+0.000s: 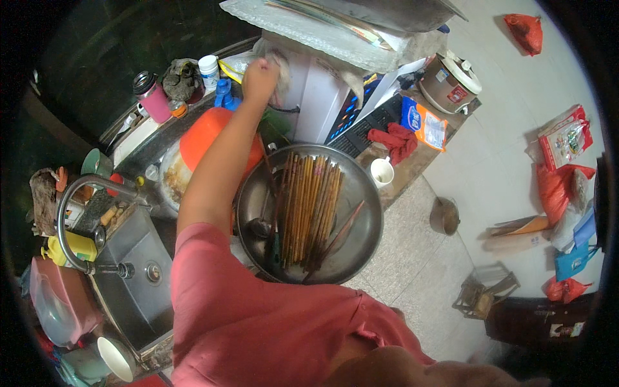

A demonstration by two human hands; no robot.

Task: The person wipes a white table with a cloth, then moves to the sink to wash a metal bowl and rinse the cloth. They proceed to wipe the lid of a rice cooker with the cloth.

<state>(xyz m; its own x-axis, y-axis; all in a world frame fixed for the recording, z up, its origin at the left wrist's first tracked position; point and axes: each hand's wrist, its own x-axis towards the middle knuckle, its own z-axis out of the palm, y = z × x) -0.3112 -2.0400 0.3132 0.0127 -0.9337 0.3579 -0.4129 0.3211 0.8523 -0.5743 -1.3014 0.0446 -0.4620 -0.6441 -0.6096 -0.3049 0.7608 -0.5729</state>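
My left hand (pixel 261 80) reaches out past the counter, its fingers curled around what looks like a pale cloth (pixel 279 77), blurred. A white box (pixel 312 104) stands just beside that hand. Below my forearm lies an orange plastic basin (pixel 205 133), partly hidden by the arm. Before my chest sits a wide metal pan (pixel 360 237) holding a bundle of wooden chopsticks (pixel 309 208). A ladle (pixel 261 226) rests at the pan's left side, and a reddish-brown stick (pixel 338 232) leans across its right part. My right hand is out of view.
On the left are a sink (pixel 140 290) and its curved faucet (pixel 65 213). A white mug (pixel 382 172), red cloth (pixel 396 142) and rice cooker (pixel 449 82) stand along the right counter. A metal bucket (pixel 444 216) and small wooden chair (pixel 483 292) are on the floor.
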